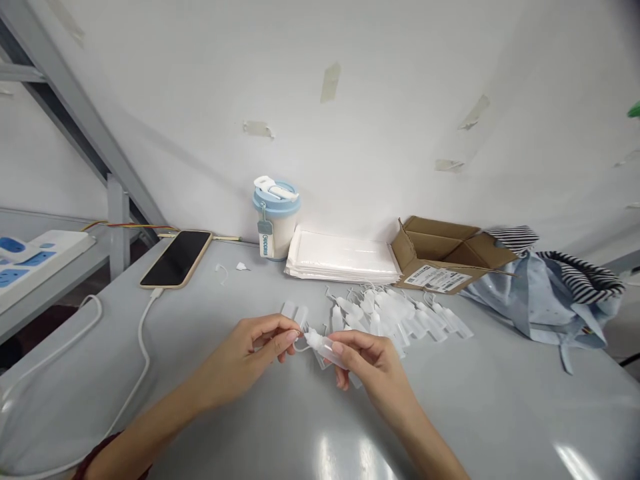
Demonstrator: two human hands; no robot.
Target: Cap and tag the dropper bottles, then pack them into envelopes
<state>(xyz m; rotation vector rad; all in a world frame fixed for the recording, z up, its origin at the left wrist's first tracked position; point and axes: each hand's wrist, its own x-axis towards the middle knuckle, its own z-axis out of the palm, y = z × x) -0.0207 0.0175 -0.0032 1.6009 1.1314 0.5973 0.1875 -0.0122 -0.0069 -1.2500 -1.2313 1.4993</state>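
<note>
My right hand (pixel 367 360) grips a small translucent plastic dropper bottle (pixel 327 348) by its body, thumb on top. The white nozzle end tilts up and left, towards my left hand (pixel 267 343). Thumb and forefinger of my left hand are pinched together just beside the nozzle; what lies between them is too small to make out. A thin white strap (pixel 301 349) curves from the bottle's neck towards those fingers. Behind my hands lies a loose pile of similar bottles (pixel 385 310), several with thin curved straps. Two more pieces (pixel 295 312) lie just beyond my left fingers.
On the grey table (pixel 225 427) are a phone (pixel 176 259) with a white cable (pixel 145 333), a blue-lidded cup (pixel 277 223), a stack of white packets (pixel 345 257), an open cardboard box (pixel 440 257) and a light blue bag (pixel 535 293). A power strip (pixel 45 260) is far left.
</note>
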